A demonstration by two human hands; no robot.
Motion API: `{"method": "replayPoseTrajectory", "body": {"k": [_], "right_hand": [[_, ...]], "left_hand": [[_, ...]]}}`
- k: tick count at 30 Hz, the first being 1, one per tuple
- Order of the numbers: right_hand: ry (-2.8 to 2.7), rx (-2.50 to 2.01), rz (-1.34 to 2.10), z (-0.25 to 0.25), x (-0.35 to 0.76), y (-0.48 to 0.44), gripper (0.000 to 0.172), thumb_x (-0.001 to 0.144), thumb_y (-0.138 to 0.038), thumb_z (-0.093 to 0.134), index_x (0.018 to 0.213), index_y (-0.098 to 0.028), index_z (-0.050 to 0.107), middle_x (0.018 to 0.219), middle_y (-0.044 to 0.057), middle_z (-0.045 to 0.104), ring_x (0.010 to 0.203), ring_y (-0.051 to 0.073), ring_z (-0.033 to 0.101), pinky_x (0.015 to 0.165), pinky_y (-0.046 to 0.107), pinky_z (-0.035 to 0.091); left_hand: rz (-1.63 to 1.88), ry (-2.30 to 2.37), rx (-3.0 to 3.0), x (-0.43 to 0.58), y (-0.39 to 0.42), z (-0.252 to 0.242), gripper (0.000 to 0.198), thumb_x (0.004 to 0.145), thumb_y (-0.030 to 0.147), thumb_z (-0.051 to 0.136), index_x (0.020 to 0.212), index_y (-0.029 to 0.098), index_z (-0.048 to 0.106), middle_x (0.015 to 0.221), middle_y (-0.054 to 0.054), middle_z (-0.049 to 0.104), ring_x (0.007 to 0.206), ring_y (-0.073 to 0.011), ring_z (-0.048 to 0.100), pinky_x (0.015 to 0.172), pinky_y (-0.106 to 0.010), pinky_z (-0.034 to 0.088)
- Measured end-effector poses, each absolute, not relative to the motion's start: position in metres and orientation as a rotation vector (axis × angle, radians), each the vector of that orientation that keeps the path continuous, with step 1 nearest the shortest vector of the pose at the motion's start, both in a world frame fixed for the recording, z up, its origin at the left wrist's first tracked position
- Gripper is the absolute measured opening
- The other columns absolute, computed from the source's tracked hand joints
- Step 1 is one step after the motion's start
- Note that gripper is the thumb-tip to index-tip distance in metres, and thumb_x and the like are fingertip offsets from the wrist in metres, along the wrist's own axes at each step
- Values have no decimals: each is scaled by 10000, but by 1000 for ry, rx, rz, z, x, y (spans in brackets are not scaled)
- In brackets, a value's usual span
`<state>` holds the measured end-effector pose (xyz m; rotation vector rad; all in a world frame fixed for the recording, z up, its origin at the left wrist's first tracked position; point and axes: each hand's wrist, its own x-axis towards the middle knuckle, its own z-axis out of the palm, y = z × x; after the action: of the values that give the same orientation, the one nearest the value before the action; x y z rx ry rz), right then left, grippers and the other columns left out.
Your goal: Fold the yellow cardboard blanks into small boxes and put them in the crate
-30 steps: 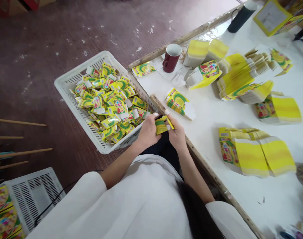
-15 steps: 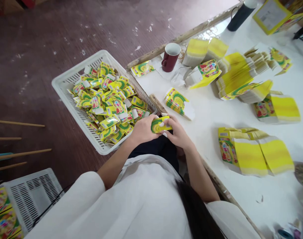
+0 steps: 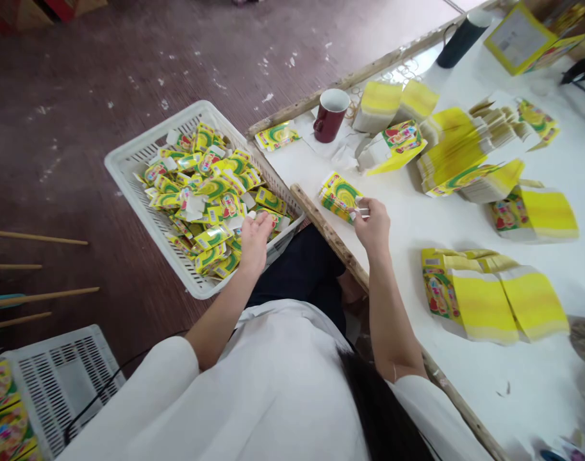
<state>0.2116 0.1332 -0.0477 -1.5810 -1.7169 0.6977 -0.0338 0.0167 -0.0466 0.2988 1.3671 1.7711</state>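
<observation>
My left hand (image 3: 254, 238) hangs over the near corner of the white plastic basket (image 3: 129, 168), fingers loosely curled and apart, with nothing in them that I can see. The basket is heaped with several folded yellow-green small cartons (image 3: 210, 189). My right hand (image 3: 373, 221) rests on the white table (image 3: 417, 218) and pinches the white flap of the top piece on a small stack of flat yellow-green carton blanks (image 3: 339, 192) near the table's wooden edge.
A dark red mug (image 3: 329, 115) stands at the table's far corner. Larger piles of flat blanks (image 3: 494, 301) lie to the right and further back. A black cylinder (image 3: 460, 40) lies at the far edge. Another white crate (image 3: 56, 378) sits on the floor at lower left.
Both hands held one small carton together before. Now the left hand has swung over the basket without it, and the right hand has reached to the stack of blanks on the table.
</observation>
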Motion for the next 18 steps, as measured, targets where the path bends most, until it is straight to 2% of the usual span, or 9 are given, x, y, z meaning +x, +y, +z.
{"method": "replayPoseTrajectory", "body": {"k": [3, 7, 10, 12, 15, 16, 18], "right_hand": [[-1804, -1546, 700, -54, 204, 129, 289, 798, -321, 690, 1063, -211, 654, 1098, 114, 665, 860, 245, 670, 837, 471, 603], [-1776, -1565, 720, -59, 207, 116, 253, 803, -341, 676, 1018, -209, 665, 1063, 111, 674, 843, 242, 664, 819, 458, 604], [-1745, -1554, 718, -59, 214, 114, 241, 807, -340, 655, 1015, -219, 670, 1065, 99, 685, 809, 221, 661, 808, 444, 603], [-1729, -1536, 723, -59, 217, 114, 243, 804, -335, 646, 1019, -225, 672, 1063, 92, 692, 811, 218, 663, 804, 438, 602], [-1709, -1521, 739, -59, 217, 112, 247, 795, -335, 642, 1015, -227, 674, 1047, 90, 701, 822, 223, 665, 811, 440, 600], [-1704, -1518, 747, -59, 217, 111, 250, 791, -337, 644, 1013, -227, 674, 1042, 91, 703, 830, 227, 666, 819, 444, 600], [-1693, -1515, 763, -59, 219, 108, 257, 786, -348, 647, 1011, -225, 671, 1039, 95, 708, 850, 236, 673, 838, 456, 599]], "left_hand": [[1686, 1417, 280, -28, 12, -55, 491, 712, 364, 868, 991, 247, 481, 1121, -43, 665, 1069, -173, 680, 984, -337, 527], [1636, 1769, 521, -52, 11, -61, 503, 770, 346, 801, 1144, 254, 478, 1286, -105, 619, 1236, -234, 621, 1081, -399, 498], [1487, 2189, 911, -97, 20, -58, 640, 787, 295, 765, 1330, 217, 434, 1467, -174, 507, 1414, -291, 480, 1210, -466, 379], [1252, 2426, 1087, -133, 34, -55, 753, 752, 224, 760, 1411, 157, 401, 1541, -226, 425, 1514, -340, 346, 1286, -501, 235], [885, 2549, 1222, -182, 58, -52, 934, 700, 149, 743, 1521, 98, 301, 1648, -269, 276, 1588, -388, 172, 1307, -540, 125], [761, 2554, 1249, -196, 65, -52, 970, 692, 163, 748, 1539, 88, 282, 1647, -276, 285, 1591, -402, 156, 1301, -564, 110], [526, 2539, 1263, -218, 76, -49, 979, 661, 210, 780, 1522, 69, 336, 1575, -288, 407, 1549, -444, 251, 1281, -609, 98]]}}
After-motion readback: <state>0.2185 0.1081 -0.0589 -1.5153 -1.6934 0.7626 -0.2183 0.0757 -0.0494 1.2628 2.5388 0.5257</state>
